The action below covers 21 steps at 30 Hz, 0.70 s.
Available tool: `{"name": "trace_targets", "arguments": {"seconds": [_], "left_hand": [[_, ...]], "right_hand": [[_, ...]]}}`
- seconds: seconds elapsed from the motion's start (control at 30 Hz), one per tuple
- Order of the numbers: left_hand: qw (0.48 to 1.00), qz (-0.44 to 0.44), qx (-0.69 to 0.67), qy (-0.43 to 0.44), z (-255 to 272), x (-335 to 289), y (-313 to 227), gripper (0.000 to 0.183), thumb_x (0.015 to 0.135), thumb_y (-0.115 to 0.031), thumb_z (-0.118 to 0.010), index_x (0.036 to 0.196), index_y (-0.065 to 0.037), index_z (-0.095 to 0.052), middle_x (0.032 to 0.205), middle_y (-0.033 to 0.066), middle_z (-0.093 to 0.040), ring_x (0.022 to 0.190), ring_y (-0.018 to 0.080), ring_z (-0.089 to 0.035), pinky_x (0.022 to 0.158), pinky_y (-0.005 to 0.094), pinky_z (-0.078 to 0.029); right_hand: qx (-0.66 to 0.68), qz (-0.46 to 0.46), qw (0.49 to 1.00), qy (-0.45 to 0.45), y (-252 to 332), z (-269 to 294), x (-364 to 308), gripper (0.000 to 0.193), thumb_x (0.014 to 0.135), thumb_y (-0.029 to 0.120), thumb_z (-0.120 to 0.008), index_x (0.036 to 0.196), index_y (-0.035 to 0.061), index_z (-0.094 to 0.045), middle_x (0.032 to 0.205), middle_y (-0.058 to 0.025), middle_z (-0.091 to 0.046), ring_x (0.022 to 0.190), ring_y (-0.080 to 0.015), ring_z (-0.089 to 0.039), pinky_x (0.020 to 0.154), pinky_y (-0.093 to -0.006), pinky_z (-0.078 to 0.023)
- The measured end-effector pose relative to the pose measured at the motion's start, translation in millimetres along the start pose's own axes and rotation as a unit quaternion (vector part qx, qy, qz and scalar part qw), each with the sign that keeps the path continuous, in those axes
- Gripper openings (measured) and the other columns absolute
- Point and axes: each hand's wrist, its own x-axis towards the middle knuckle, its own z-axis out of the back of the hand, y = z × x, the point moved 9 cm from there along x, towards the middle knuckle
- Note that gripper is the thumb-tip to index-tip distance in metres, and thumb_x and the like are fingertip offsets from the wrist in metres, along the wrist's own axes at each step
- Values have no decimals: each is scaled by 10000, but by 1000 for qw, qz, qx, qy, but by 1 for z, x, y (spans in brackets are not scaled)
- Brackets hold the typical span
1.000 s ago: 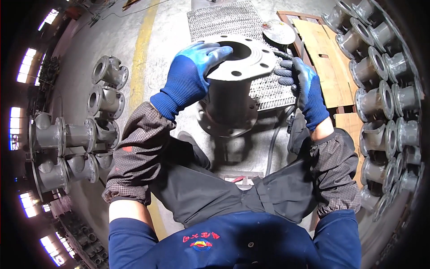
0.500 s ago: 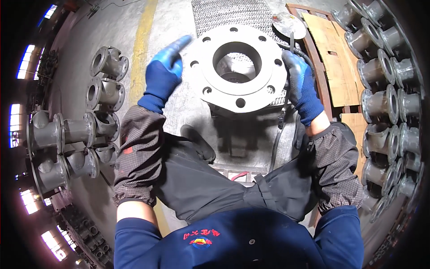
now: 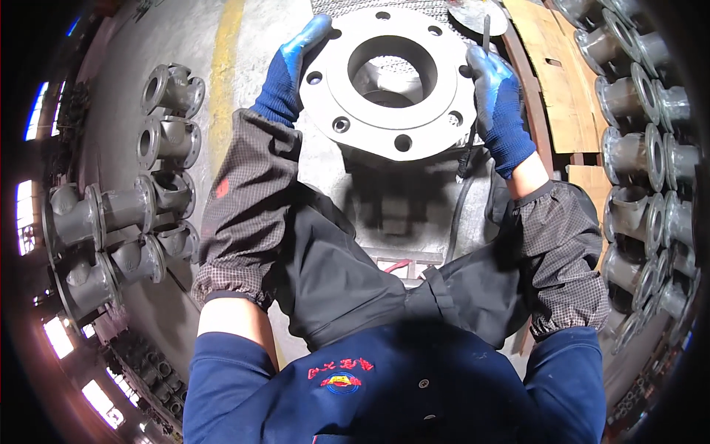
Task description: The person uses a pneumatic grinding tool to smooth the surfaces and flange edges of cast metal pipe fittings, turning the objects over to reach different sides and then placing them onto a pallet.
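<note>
A grey-white metal pipe flange (image 3: 333, 92), round with a wide bore and several bolt holes, lies in front of me, tilted a little toward me. On its upper left rim rests my left hand (image 3: 299, 52), in a blue-coated glove, its fingers along the edge. My right hand (image 3: 495, 96), gloved the same, grips the right rim; its far-side fingers are hidden. A thin dark rod (image 3: 486, 33) sticks up beside the right thumb, and I cannot tell whether that hand holds it.
Grey flanged pipe fittings stand on the left (image 3: 170, 140) and in rows on the right (image 3: 629, 159). Beyond the flange are a ribbed metal surface (image 3: 336, 7) and a pale round plate (image 3: 473, 16). Wooden boards (image 3: 551, 81) lie right, and a dark cable (image 3: 457, 211) runs down near my knee.
My left hand has moved from beside the flange onto its upper left rim. My right hand stays at the right rim. The whole view has shifted slightly.
</note>
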Motion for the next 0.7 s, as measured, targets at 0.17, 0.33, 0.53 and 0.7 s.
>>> {"name": "trace_targets", "arguments": {"seconds": [0.17, 0.33, 0.53, 0.7], "left_hand": [[975, 200, -100, -12, -39, -1, -20, 441, 843, -398, -596, 1002, 12, -623, 928, 104, -653, 784, 117, -613, 633, 251, -498], [971, 219, -54, 83, -87, 3, -46, 238, 869, -209, -590, 1047, -52, -616, 886, 74, -605, 761, 131, -611, 674, 225, -481], [970, 190, -115, 100, -118, 14, -57, 337, 827, -312, -633, 977, -11, -618, 852, 42, -606, 740, 105, -584, 651, 214, -464], [961, 261, -82, 38, -96, 7, -29, 366, 834, -292, -635, 1022, 20, -600, 742, 16, -598, 598, 62, -516, 491, 194, -381]], "right_hand": [[-275, 202, 939, -40, -8, 39, -18, 202, 844, 42, -511, 1004, -20, -618, 925, -174, -643, 817, -273, -632, 717, -334, -492], [-40, -41, 996, -73, -43, 75, -36, 201, 906, 128, -509, 973, -34, -609, 875, -107, -628, 785, -166, -591, 717, -271, -472], [-141, 24, 982, -126, -45, 97, -50, 121, 852, 105, -550, 873, 5, -613, 780, -110, -610, 710, -173, -573, 646, -284, -470], [-372, 237, 893, -88, -25, 51, -51, 108, 780, 171, -539, 792, 76, -589, 737, -118, -561, 741, -285, -571, 651, -407, -463]]}}
